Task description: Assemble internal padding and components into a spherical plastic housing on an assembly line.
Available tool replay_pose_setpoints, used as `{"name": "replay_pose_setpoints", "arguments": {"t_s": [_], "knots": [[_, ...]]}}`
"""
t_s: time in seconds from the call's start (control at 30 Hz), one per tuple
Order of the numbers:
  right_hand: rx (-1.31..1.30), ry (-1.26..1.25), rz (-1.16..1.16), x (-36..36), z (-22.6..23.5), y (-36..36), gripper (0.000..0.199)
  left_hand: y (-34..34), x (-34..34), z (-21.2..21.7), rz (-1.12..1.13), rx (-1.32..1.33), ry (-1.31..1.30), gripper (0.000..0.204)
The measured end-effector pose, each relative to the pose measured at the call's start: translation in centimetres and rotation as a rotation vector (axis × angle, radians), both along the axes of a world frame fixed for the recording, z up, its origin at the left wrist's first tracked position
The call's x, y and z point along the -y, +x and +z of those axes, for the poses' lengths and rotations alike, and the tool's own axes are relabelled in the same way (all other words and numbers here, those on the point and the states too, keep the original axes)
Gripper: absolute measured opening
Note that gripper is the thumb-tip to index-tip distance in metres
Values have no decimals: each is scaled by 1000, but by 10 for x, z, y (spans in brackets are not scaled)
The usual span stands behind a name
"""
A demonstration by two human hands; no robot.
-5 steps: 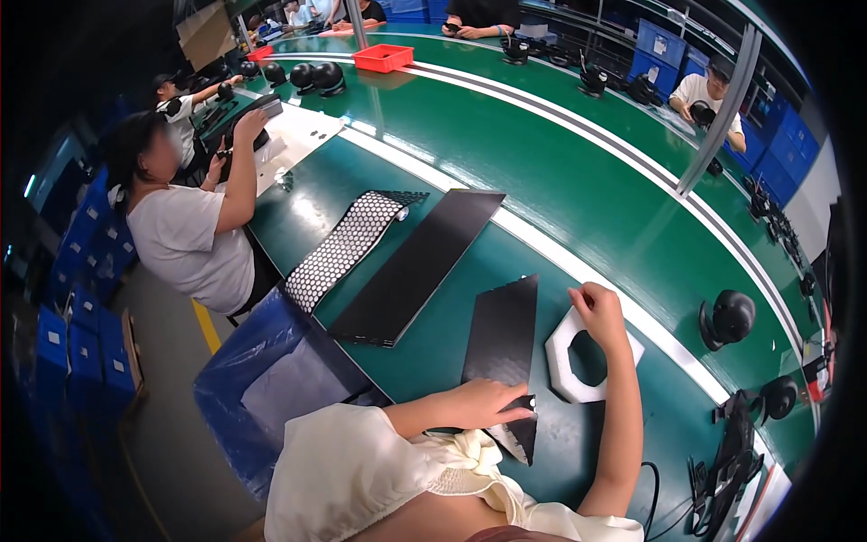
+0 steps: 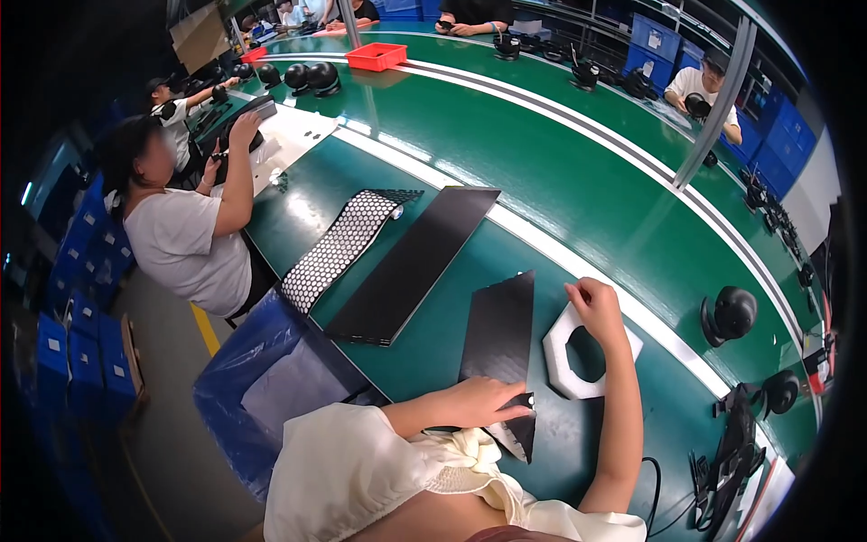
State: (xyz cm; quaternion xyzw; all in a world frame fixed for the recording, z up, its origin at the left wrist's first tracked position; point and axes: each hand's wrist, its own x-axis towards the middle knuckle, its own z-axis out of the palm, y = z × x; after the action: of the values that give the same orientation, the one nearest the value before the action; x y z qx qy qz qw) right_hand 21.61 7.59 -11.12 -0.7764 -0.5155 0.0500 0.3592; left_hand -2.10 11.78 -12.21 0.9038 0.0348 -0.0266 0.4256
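Note:
My left hand (image 2: 477, 402) is closed on the near end of a black sheet (image 2: 502, 327), and its fingertips reach the sheet's right edge. Below those fingers, the sheet's near end (image 2: 515, 437) bends and shows a pale, shiny patch. My right hand (image 2: 596, 310) is raised over the far side of a white octagonal foam ring (image 2: 564, 369), its fingers curled together. Whatever they may hold is too small or hidden to make out. To the left lie a longer black sheet (image 2: 414, 266) and a strip covered in white round pads (image 2: 336, 248).
A blue plastic-lined bin (image 2: 230, 388) stands at the bench's left edge. Black cables and parts (image 2: 727, 452) lie at the right. Beyond the bench runs a green conveyor (image 2: 542, 144) with a red tray (image 2: 376, 57) and a round black device (image 2: 730, 314). A co-worker (image 2: 185, 221) sits at left.
The whole view has shifted very slightly. Both my hands keep nearly the same pose and place over the sheet and the foam ring.

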Motion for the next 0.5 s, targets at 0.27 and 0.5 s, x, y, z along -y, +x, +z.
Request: {"name": "replay_pose_setpoints", "arguments": {"t_s": [0.27,0.5], "knots": [[-10,-2,0,1,-1,1,24,1,1,-5,-5,40,12,38],[1,-1,1,2,-3,2,23,1,3,-4,-2,24,8,37]]}}
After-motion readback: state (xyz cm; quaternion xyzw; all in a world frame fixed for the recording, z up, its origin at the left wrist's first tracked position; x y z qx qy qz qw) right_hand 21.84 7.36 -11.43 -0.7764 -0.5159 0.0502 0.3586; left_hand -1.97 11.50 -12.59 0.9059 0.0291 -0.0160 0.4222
